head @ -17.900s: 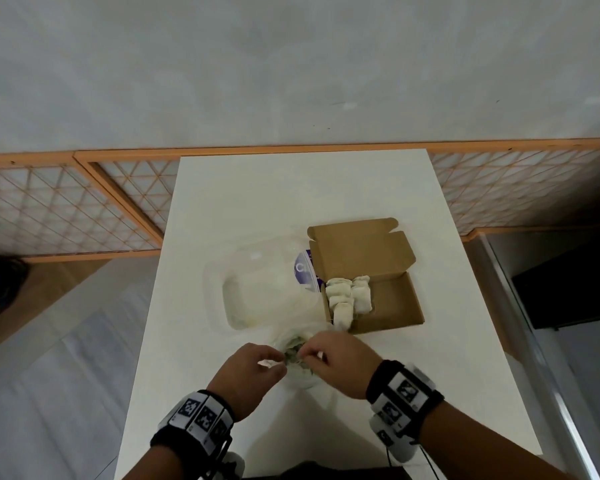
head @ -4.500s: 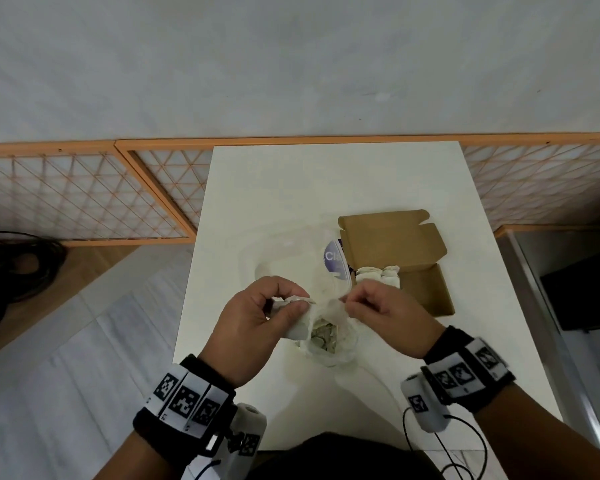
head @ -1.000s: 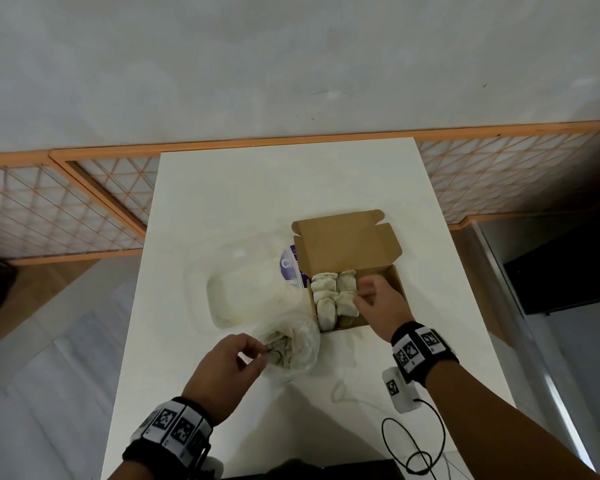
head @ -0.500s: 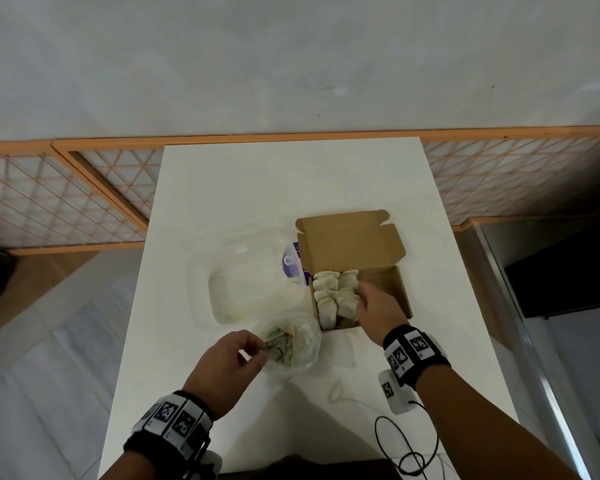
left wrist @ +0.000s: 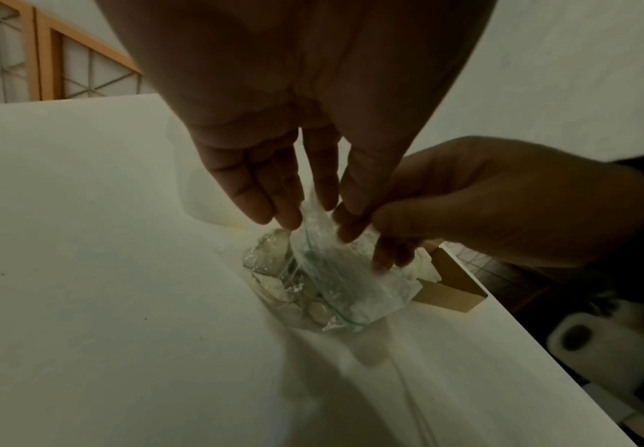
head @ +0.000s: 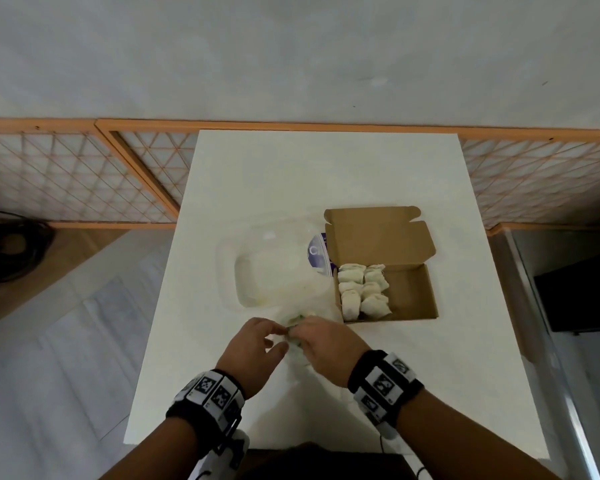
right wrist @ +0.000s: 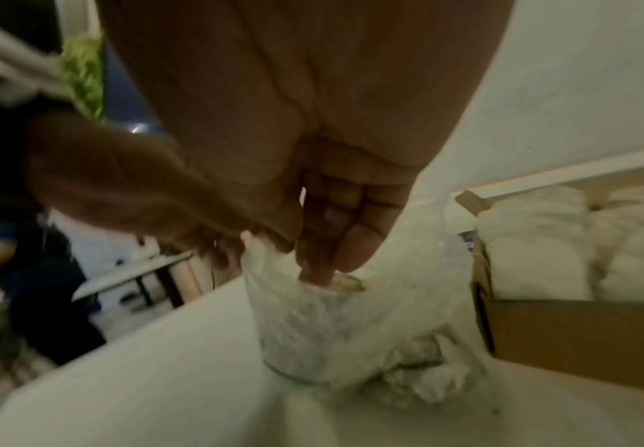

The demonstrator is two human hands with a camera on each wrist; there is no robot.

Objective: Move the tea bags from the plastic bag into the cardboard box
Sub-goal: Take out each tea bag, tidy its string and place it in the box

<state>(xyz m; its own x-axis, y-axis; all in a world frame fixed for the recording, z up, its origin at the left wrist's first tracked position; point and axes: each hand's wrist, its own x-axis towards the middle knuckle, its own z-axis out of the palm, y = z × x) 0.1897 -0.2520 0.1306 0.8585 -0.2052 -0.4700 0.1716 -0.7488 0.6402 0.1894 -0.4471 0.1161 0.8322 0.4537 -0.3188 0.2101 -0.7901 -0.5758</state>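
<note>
Left hand (left wrist: 294, 169) pinches plastic bag (left wrist: 324, 272) rim; right hand (right wrist: 294, 169) fingers reach inside. Box (head: 409, 299) right half free, near table (head: 326, 174) edge.

The plastic bag (left wrist: 324, 272) is thin clear film, crinkled and glossy. The cardboard box (head: 409, 292) is plain brown card, matt and unprinted inside. The tea bags (head: 362, 289) are soft off-white paper, matt and wrinkled. The table (head: 291, 174) is smooth, matt white. The clear plastic container (head: 271, 268) is glossy and transparent.
</note>
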